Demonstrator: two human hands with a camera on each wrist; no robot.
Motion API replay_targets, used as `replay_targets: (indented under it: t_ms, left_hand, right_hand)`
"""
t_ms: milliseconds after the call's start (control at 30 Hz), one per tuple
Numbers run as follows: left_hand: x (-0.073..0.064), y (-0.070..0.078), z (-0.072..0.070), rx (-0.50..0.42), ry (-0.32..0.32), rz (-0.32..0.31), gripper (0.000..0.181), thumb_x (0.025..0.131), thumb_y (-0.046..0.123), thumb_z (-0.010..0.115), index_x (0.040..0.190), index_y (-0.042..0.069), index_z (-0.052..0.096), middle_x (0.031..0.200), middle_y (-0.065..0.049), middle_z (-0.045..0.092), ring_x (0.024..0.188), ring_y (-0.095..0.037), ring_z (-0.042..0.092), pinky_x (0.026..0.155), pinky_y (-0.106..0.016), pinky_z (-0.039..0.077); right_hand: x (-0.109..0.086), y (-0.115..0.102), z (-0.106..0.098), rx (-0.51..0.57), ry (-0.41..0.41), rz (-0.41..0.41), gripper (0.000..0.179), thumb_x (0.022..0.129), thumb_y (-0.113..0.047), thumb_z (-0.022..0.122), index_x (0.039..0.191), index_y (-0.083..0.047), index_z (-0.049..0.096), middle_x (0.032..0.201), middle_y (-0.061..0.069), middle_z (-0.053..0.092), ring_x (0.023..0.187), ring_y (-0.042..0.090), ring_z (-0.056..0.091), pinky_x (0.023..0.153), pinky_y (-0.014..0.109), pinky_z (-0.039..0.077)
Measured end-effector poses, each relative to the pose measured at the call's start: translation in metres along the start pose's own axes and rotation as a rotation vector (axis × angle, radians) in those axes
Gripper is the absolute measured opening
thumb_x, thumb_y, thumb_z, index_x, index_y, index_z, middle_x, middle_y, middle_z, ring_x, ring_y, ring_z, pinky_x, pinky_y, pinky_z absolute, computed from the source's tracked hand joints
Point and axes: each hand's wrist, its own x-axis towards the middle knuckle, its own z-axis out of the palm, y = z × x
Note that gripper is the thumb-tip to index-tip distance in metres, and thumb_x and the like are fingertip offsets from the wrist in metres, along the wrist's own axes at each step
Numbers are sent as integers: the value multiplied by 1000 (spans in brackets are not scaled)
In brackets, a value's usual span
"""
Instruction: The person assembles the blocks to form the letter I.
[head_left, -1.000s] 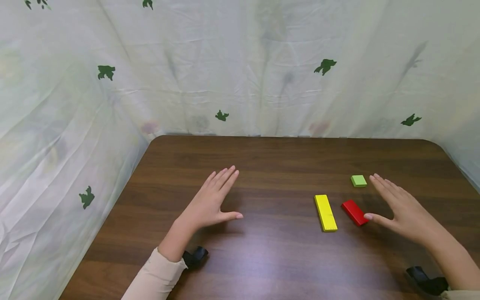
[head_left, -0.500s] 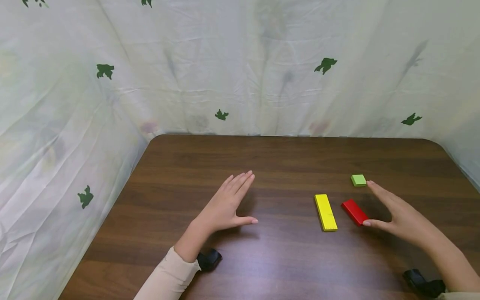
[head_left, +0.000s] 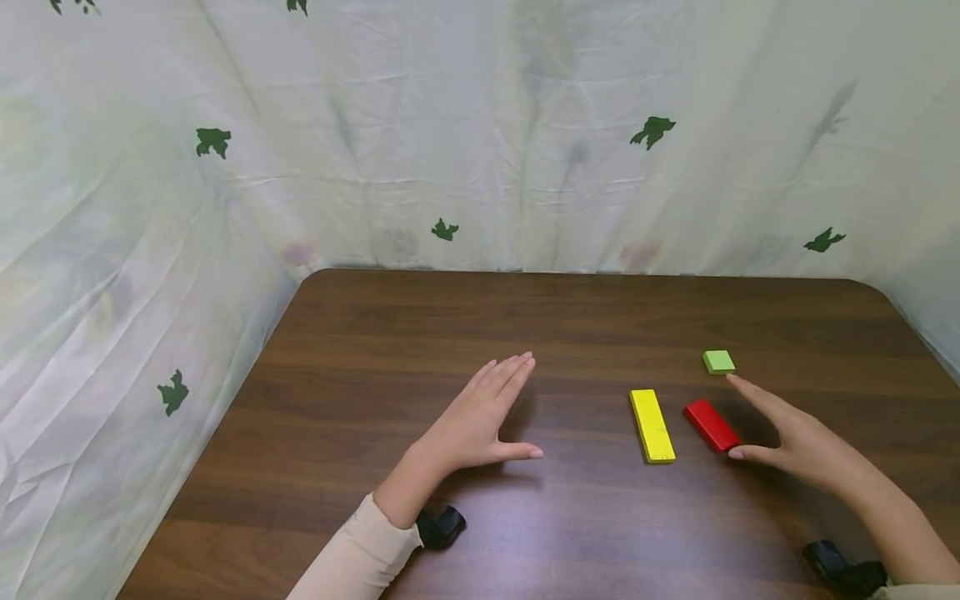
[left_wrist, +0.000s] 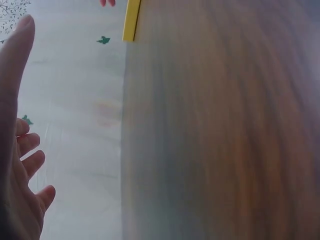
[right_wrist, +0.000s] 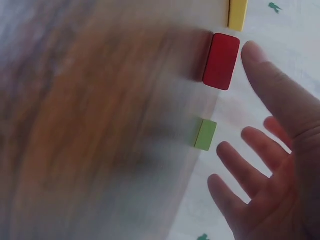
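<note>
A long yellow block [head_left: 652,426] lies flat right of the table's middle. Beside it a shorter red block [head_left: 711,424] lies at a slant, and a small green block [head_left: 718,362] sits farther back. My right hand [head_left: 802,442] is just right of the red block, its thumb tip close to the block's near end; whether they touch I cannot tell. In the right wrist view a gap shows between the thumb and the red block [right_wrist: 221,62]. My left hand [head_left: 480,417], fingers straight and thumb spread, is over the table left of the yellow block, holding nothing.
The brown wooden table [head_left: 360,333] ends at a pale curtain [head_left: 480,125] with green leaf-like patches behind it and at the left. Black straps with small devices [head_left: 441,527] sit at both wrists.
My left hand has moved right and slightly nearer, toward the yellow block. My right hand has shifted a little left, its fingertips now lower, nearer the red block. The blocks have stayed put.
</note>
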Motion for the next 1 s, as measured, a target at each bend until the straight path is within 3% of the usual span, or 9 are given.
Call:
replay_targets:
  t_ms: [300,1000]
  left_hand:
    - [13,13,9,-11,-28,25,103,75,68,49,143,0,11,147,-9,15,133,-22,16,107,-36,10]
    - [39,37,32,-67,-80,57,102,75,66,51,143,0,12,147,-11,17,134,-14,8,107,-30,7]
  right_hand:
    - [4,-1,4,22,-22,15,93,70,-42,73,140,-4,26,131,29,34,115,47,34,86,63,30]
    - [13,-1,15,47,-24,-1,87,71,-47,70,137,-3,33,130,26,38,115,44,35,85,61,33]
